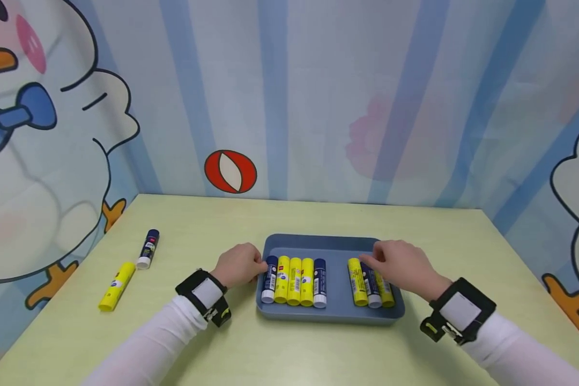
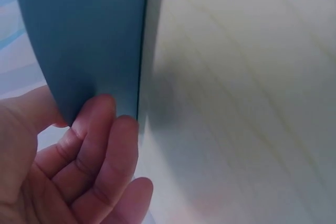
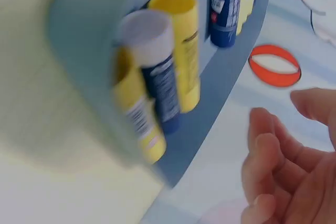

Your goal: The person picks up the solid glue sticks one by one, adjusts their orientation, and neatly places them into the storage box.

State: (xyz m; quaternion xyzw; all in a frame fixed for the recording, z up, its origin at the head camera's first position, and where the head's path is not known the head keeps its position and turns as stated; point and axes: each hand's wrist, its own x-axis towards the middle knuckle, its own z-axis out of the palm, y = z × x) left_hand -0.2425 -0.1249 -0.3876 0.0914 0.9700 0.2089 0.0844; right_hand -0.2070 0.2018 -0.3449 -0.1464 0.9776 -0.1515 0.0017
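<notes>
A blue-grey tray (image 1: pixel 335 316) holds glue sticks in two groups. Along its left side stand yellow glue sticks (image 1: pixel 294 281) side by side, with a navy glue stick (image 1: pixel 320 284) at each end. To the right, a navy glue stick (image 1: pixel 370 284) lies between two yellow ones (image 1: pixel 357 281). My left hand (image 1: pixel 239 266) pinches the tray's left rim, its thumb inside and fingers against the outer wall (image 2: pixel 100 35). Over the tray's right side hovers my right hand (image 1: pixel 405 266). In the right wrist view, that hand (image 3: pixel 294 166) holds nothing, thumb and fingers apart, clear of the glue sticks (image 3: pixel 157 72).
On the table's left part lie a yellow glue stick (image 1: pixel 117 287) and a navy one with a white cap (image 1: pixel 148 249), outside the tray. A printed curtain (image 1: pixel 309 107) rises behind the pale yellow table (image 1: pixel 212 354).
</notes>
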